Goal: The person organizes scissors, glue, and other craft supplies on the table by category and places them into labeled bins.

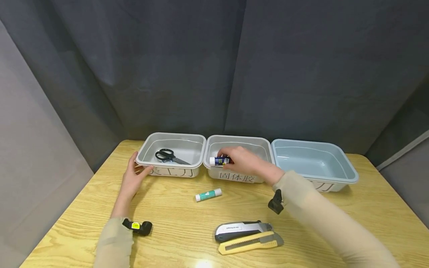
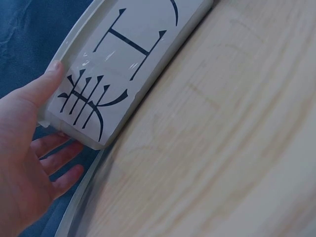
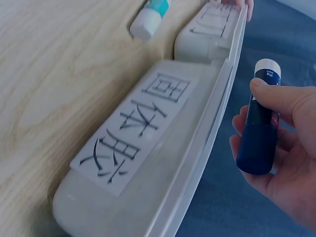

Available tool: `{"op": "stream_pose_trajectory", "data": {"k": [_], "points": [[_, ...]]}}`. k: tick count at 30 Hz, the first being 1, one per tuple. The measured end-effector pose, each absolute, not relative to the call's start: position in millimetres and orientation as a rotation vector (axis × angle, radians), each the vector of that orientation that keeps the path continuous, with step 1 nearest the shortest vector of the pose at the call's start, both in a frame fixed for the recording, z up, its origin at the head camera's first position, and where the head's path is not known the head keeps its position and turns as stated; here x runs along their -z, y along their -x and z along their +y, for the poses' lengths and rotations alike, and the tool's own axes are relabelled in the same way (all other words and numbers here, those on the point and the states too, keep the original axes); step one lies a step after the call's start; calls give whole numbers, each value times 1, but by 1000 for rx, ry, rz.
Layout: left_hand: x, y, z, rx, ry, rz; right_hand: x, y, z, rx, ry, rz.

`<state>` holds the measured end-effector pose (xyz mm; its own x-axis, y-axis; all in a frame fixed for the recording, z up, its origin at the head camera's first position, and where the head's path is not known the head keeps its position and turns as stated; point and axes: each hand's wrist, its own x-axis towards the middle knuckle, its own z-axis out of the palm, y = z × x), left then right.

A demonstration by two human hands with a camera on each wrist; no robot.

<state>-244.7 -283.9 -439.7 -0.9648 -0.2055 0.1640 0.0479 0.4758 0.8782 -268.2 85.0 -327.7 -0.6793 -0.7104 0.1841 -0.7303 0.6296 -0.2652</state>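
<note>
My left hand (image 1: 132,180) holds the front left corner of the left plastic bin (image 1: 197,172), thumb at the front rim and fingers around the side. Black-handled scissors (image 1: 165,155) lie inside that bin. Over the middle bin (image 1: 207,172), my right hand (image 1: 246,160) grips a dark blue glue stick (image 3: 259,131) with a white end, thumb along its barrel. Whether the glue stick touches the bin cannot be told. A teal and white glue stick (image 1: 208,194) rests on the table in front of the bins.
A light blue bin (image 1: 315,178) stands at the right of the row. Near the front of the wooden table (image 1: 171,223) lie a grey and black utility knife (image 1: 241,229) and a yellow one (image 1: 251,243), side by side. A dark curtain (image 1: 174,74) hangs behind.
</note>
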Motion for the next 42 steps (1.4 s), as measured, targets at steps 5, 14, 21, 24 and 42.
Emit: {"op": "stream_pose_trajectory", "data": {"k": [5, 14, 21, 24, 42], "points": [[439, 245, -283, 1499, -126, -2475, 326, 276, 92, -482, -1177, -2808], [442, 247, -284, 1495, -121, -2475, 332, 294, 104, -486, -1085, -2848], [443, 247, -284, 1492, -118, -2476, 344, 309, 111, -498, -993, -2922], [443, 247, -285, 1492, -118, -2474, 349, 315, 112, -491, -968, -2940], [443, 247, -283, 1508, -106, -2464, 375, 340, 120, -492, -735, -3103]]}}
